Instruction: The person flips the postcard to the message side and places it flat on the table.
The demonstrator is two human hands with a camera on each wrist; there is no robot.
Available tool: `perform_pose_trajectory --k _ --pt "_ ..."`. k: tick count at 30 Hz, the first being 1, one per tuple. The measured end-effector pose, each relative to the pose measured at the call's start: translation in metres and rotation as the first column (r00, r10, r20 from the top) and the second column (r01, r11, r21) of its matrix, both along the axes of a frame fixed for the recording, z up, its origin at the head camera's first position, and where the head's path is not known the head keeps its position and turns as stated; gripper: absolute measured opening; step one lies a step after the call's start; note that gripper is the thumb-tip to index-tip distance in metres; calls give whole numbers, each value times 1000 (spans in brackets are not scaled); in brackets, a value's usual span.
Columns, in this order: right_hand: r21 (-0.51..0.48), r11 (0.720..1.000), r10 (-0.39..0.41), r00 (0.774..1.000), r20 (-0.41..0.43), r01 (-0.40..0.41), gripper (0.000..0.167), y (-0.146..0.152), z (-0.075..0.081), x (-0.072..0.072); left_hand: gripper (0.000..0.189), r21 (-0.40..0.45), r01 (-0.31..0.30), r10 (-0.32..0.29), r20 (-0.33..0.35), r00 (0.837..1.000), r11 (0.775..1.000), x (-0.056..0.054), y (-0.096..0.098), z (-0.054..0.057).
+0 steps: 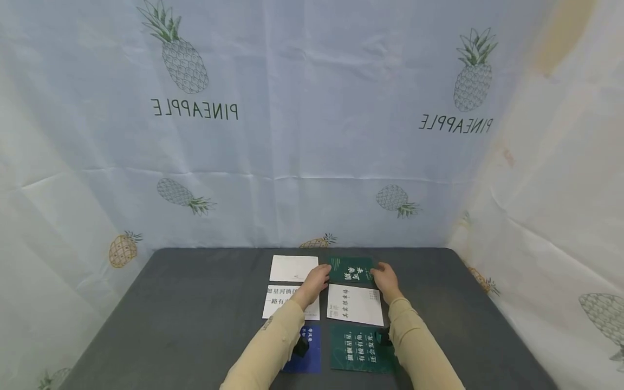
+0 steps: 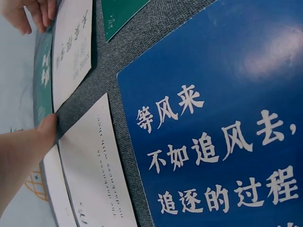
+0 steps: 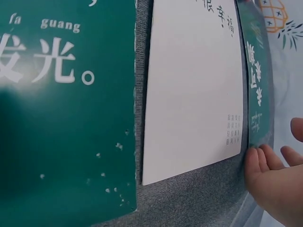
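A dark green postcard [image 1: 352, 270] with white lettering lies flat in the far right spot, between the two hands. My left hand [image 1: 314, 283] is at its left edge, beside the white card [image 1: 294, 268] at far left. At the green card's right edge, my right hand [image 1: 386, 279] touches the corner with extended fingertips, as the right wrist view shows. Below it lies a white card with black writing [image 3: 194, 94]. In the left wrist view only part of the left hand [image 2: 28, 146] shows; most of its fingers are hidden.
Another white card [image 1: 273, 303] with printed text lies partly under the left forearm. Nearest are a blue card [image 1: 312, 357] and a green card [image 1: 358, 346], both partly covered by the arms and wrist cameras. The dark grey table [image 1: 170, 325] meets a pineapple-print curtain [image 1: 292, 135].
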State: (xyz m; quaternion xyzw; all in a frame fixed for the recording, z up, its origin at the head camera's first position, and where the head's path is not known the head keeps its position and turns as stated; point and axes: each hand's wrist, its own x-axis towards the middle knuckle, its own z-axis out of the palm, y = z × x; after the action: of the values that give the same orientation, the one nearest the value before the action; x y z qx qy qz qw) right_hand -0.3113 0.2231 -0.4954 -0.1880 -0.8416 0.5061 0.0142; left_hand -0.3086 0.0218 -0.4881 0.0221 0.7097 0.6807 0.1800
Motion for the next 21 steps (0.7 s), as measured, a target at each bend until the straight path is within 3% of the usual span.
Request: perform_pose_trajectory --k 8,16,18,21 --pt "-141 990 -32 999 1 32 48 0 1 0 61 35 -18 17 23 1000 999 -3 -2 0" --pt "-191 982 3 1000 9 -1 49 4 -1 3 68 77 -41 36 65 997 996 -4 -3 -4" --pt "-199 980 3 1000 -2 -3 50 5 -3 0 69 80 -36 32 48 998 996 -5 -3 -2" --pt "-182 983 -1 999 -37 -6 53 13 -21 -19 69 63 -36 35 22 999 997 -7 -3 3"
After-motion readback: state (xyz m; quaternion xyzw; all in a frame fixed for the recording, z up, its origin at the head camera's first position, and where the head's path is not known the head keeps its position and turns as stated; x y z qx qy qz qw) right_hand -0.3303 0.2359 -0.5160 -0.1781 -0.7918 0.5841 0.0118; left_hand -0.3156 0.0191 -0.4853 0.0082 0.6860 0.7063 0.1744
